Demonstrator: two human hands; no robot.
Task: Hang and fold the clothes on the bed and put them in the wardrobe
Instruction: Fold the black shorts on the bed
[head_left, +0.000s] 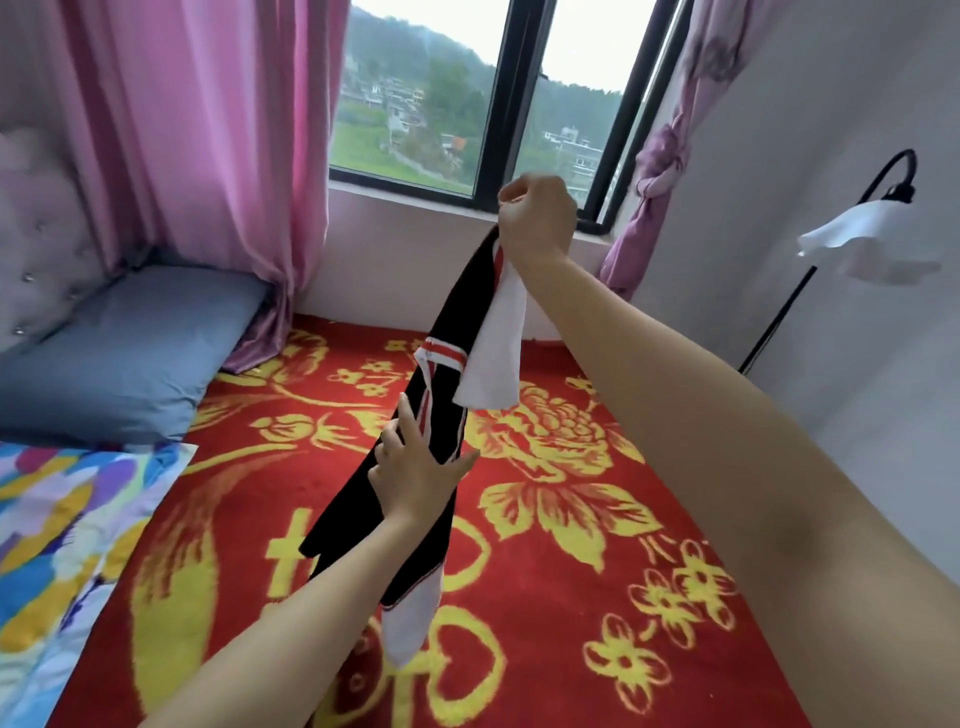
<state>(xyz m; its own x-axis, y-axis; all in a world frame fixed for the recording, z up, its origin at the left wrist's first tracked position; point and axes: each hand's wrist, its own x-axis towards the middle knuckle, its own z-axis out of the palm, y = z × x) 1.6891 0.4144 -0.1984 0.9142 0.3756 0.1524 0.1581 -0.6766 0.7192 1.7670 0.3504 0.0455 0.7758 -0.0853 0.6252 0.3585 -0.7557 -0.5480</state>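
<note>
Over bed (571, 519): garment (447, 405), L hand (415, 473), R hand (537, 218)

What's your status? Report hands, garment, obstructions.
Right hand grips top of black garment, raised. Left hand flat against its middle, fingers straight. Garment hangs bunched above red blanket. Pillow, quilt off left, apart.

I'm getting soft daylight coming through the window (415, 104), its sky blowing out white. Shadows on the bed (571, 519) are showing faint. The wide lens is bending the edges, and the lamp (862, 244) is blurring at the right edge.
</note>
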